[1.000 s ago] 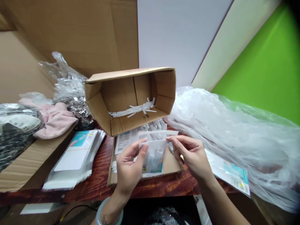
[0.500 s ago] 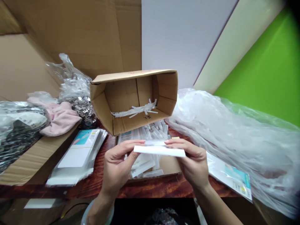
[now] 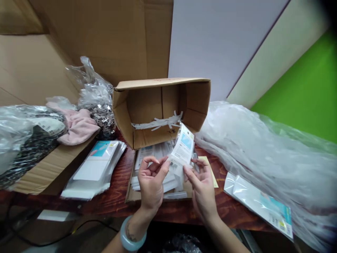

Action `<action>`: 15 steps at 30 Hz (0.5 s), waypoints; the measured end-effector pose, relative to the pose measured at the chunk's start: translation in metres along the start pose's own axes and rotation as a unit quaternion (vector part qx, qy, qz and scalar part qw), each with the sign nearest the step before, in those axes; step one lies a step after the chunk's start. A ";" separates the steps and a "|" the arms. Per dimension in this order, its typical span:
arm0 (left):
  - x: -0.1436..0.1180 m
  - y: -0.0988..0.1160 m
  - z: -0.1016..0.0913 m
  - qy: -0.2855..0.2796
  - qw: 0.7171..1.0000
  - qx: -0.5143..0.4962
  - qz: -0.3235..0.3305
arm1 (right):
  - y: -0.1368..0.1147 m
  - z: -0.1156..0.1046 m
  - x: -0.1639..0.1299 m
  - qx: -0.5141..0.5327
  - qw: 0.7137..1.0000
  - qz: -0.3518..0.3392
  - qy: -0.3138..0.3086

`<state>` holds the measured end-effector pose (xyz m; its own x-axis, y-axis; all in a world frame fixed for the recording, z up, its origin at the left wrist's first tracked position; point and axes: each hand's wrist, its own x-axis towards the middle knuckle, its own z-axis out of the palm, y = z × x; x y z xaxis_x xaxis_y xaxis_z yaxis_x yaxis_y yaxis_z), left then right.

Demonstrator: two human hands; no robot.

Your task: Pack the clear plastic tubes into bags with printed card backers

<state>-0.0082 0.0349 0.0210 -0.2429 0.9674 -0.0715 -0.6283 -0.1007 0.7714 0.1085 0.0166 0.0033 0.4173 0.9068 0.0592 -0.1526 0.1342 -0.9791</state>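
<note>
Two hands, left hand (image 3: 152,179), right hand (image 3: 202,184), pinching printed packet (image 3: 182,149)

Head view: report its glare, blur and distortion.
Head view: even, soft light with no hard shadows; glare glints off the crinkled clear plastic sheeting and the flat packet at right; the printed packet pinched between the left hand and right hand is slightly motion-blurred, its text unreadable; wide-angle bending skews the walls, and the top right corner is darkly vignetted.
</note>
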 end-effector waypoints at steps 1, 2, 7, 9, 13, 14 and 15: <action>-0.001 0.002 -0.001 -0.012 1.000 0.020 0.007 | -0.004 -0.003 0.003 -0.048 0.997 -0.060 0.021; -0.002 0.005 -0.002 -0.029 0.999 0.042 0.016 | -0.009 -0.007 0.006 -0.106 0.984 -0.141 0.037; -0.010 0.022 -0.001 -0.119 0.985 0.118 0.035 | -0.049 -0.016 0.020 -0.405 0.809 -0.407 -0.127; -0.012 0.028 0.000 -0.140 0.982 0.125 0.028 | -0.060 -0.014 0.023 -0.435 0.792 -0.392 -0.174; -0.011 0.033 0.001 -0.152 0.982 0.110 -0.006 | -0.065 -0.007 0.022 -0.383 0.842 -0.326 -0.194; -0.011 0.032 0.002 -0.145 0.984 0.102 -0.017 | -0.065 -0.005 0.021 -0.374 0.853 -0.311 -0.190; -0.011 0.031 0.002 -0.137 0.986 0.095 -0.026 | -0.065 -0.004 0.019 -0.367 0.862 -0.300 -0.181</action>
<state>-0.0232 0.0218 0.0468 0.0111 0.9991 0.0400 -0.4783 -0.0298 0.8777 0.1300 0.0233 0.0674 -0.1036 0.8452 0.5243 0.6558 0.4544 -0.6028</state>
